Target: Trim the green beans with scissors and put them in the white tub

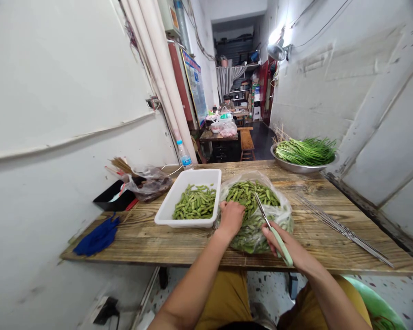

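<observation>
On the bench [147, 240], a clear bag [285, 211] of green pods [240, 192] is set by the middle of the near edge, with a white tub [192, 223] of more pods to its left and a bowl [301, 169] of greens placed at the far right corner. Skewers [346, 229] are laid toward the right edge, and a blue cloth [98, 236] near the left corner. Scissors [279, 242] are gripped by the right hand [292, 242], blades pointed over the bag, while the left hand [231, 217] is held, fingers curled, at the bag's left side; whether a pod is pinched cannot be told.
</observation>
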`<state>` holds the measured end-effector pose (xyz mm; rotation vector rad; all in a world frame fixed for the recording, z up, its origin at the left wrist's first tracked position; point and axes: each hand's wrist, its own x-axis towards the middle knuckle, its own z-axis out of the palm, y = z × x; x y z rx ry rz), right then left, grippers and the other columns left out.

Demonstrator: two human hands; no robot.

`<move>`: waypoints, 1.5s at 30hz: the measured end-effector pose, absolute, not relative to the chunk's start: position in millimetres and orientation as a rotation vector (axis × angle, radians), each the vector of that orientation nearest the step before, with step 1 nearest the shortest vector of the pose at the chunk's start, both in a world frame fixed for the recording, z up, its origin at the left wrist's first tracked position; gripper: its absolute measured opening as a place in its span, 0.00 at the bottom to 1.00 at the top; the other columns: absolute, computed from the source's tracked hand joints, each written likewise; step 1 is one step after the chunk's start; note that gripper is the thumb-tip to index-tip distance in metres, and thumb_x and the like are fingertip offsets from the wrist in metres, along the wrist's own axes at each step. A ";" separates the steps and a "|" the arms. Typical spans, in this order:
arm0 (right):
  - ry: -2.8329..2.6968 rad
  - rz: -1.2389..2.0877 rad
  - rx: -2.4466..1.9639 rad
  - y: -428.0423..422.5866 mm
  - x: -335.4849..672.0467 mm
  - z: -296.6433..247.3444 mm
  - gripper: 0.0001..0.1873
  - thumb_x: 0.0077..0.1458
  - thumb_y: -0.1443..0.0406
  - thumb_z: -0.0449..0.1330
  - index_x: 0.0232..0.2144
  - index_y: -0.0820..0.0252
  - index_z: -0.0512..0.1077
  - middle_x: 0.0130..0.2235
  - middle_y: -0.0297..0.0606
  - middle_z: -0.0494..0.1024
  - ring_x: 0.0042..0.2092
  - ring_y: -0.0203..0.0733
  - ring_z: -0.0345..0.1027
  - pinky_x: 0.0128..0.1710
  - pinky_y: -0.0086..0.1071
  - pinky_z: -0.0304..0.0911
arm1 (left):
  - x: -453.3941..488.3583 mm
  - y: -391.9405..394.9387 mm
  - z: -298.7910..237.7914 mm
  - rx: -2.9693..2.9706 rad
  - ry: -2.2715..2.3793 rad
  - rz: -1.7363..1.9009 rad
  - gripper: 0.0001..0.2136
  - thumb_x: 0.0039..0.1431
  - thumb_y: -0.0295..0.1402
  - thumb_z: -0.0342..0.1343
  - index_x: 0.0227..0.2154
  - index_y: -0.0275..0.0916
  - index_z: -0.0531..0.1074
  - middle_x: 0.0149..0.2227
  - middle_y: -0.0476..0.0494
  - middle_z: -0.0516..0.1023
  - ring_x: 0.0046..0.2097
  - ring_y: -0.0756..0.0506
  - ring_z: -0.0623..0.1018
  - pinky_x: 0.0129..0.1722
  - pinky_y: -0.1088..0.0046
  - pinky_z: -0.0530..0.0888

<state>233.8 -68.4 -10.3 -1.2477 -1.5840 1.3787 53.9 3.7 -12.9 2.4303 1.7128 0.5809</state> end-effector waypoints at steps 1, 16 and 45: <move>-1.576 1.379 -1.251 -68.9 234.6 -10.4 0.17 0.55 0.49 0.51 0.35 0.56 0.61 0.20 0.24 0.58 0.20 0.30 0.54 0.18 0.24 0.55 | 61.0 6.1 -16.9 2.427 1.757 0.554 0.10 0.57 0.30 0.48 0.33 0.41 0.76 0.36 0.39 0.75 0.44 0.40 0.68 0.47 0.58 0.57; -1.604 1.378 -1.280 -69.0 234.1 -13.0 0.18 0.53 0.49 0.52 0.34 0.57 0.62 0.17 0.22 0.58 0.17 0.31 0.53 0.16 0.24 0.53 | 54.4 11.5 -21.3 1.705 1.417 1.165 0.17 0.50 0.31 0.56 0.45 0.36 0.70 0.28 0.46 0.78 0.30 0.48 0.74 0.36 0.72 0.68; -1.597 1.456 -1.247 -72.4 227.1 -9.1 0.18 0.55 0.48 0.48 0.33 0.55 0.61 0.19 0.24 0.59 0.18 0.31 0.54 0.17 0.25 0.56 | 57.1 -4.7 4.2 0.812 0.861 1.249 0.15 0.36 0.31 0.67 0.27 0.33 0.69 0.24 0.48 0.75 0.29 0.50 0.77 0.32 0.76 0.72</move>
